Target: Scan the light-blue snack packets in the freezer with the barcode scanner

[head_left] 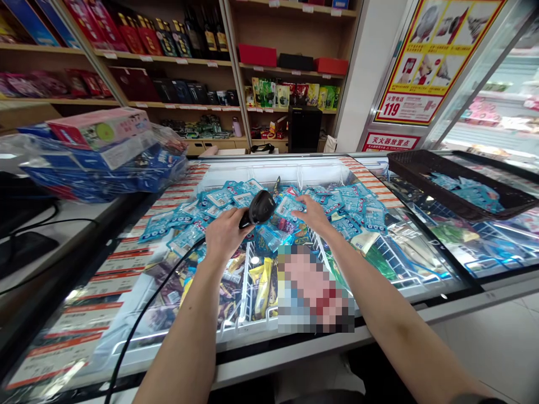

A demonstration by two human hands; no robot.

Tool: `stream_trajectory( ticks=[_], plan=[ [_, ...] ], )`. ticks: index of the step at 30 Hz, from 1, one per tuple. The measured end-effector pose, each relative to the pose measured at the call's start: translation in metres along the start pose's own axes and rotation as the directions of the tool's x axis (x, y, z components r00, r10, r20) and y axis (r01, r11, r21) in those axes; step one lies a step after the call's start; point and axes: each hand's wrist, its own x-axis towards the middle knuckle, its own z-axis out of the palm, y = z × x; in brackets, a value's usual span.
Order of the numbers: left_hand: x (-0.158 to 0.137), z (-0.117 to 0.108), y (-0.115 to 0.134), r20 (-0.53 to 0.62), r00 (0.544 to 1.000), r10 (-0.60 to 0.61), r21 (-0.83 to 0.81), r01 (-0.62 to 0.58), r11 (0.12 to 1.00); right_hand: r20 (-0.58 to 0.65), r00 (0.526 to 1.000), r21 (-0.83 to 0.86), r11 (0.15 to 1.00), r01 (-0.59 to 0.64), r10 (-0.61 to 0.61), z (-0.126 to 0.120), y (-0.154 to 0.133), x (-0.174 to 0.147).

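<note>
Our forearms (pixel 189 336) span the lower frame; at centre, our left hand (pixel 225 233) clamps a black scanner (pixel 261 207), our right hand (pixel 315 216) pinches a blue packet (pixel 287 206), likely light, slippery, best edge-held.

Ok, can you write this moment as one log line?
left hand: holding black scanner | right hand: touching blue packet | other packets: spread across freezer

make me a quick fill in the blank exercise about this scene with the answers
The left hand holds a black, corded ____.
The packet at the right hand is mostly ____.
The yellow poster shows the number ____.
The brown tray is on the picture's ____ side.

Missing words: scanner; blue; 119; right.
</note>
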Motion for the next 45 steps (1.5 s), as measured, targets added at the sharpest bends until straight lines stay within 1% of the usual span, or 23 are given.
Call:
stream_trajectory(
  ticks=[2, 3, 8, 12, 14, 17, 22, 27, 40, 45],
  plan=[
    [0.000, 0.002, 0.000, 0.004, 1.000, 0.027, -0.009, -0.027, 1.000, -0.089, 0.996, 0.067, 0.997, 0.033, -0.027, -0.001, 0.002, 0.000],
    [0.000, 0.003, 0.000, 0.006, 0.999, 0.045, -0.013, -0.045, 0.999, -0.112, 0.993, 0.100, 0.994, 0.048, -0.037, -0.001, 0.004, 0.001],
    [0.001, 0.006, 0.003, 0.041, 0.989, 0.140, -0.043, -0.138, 0.989, -0.186, 0.982, 0.228, 0.971, 0.067, -0.024, 0.004, 0.012, 0.006],
    [0.001, 0.005, 0.005, 0.069, 0.987, 0.147, -0.039, -0.145, 0.989, -0.243, 0.970, 0.248, 0.968, 0.043, 0.019, 0.010, 0.020, 0.010],
    [0.001, 0.005, 0.005, 0.074, 0.986, 0.147, -0.033, -0.145, 0.989, -0.249, 0.967, 0.265, 0.964, 0.019, 0.050, 0.012, 0.024, 0.010],
    [0.001, 0.004, 0.006, 0.099, 0.984, 0.147, -0.027, -0.145, 0.989, -0.257, 0.961, 0.332, 0.943, -0.006, 0.097, 0.013, 0.028, 0.011],
    [0.001, 0.004, 0.008, 0.128, 0.980, 0.155, -0.025, -0.153, 0.988, -0.233, 0.964, 0.427, 0.904, -0.020, 0.132, 0.013, 0.036, 0.012],
    [0.001, 0.005, 0.008, 0.122, 0.980, 0.155, -0.004, -0.156, 0.988, -0.217, 0.967, 0.426, 0.904, -0.029, 0.133, 0.014, 0.040, 0.013],
    [0.001, 0.003, 0.010, 0.141, 0.980, 0.140, -0.016, -0.139, 0.990, -0.216, 0.964, 0.482, 0.876, -0.031, 0.153, 0.008, 0.029, 0.010],
    [0.001, 0.003, 0.010, 0.131, 0.982, 0.136, -0.039, -0.132, 0.990, -0.213, 0.966, 0.447, 0.894, -0.039, 0.149, 0.009, 0.030, 0.010]
  ],
)
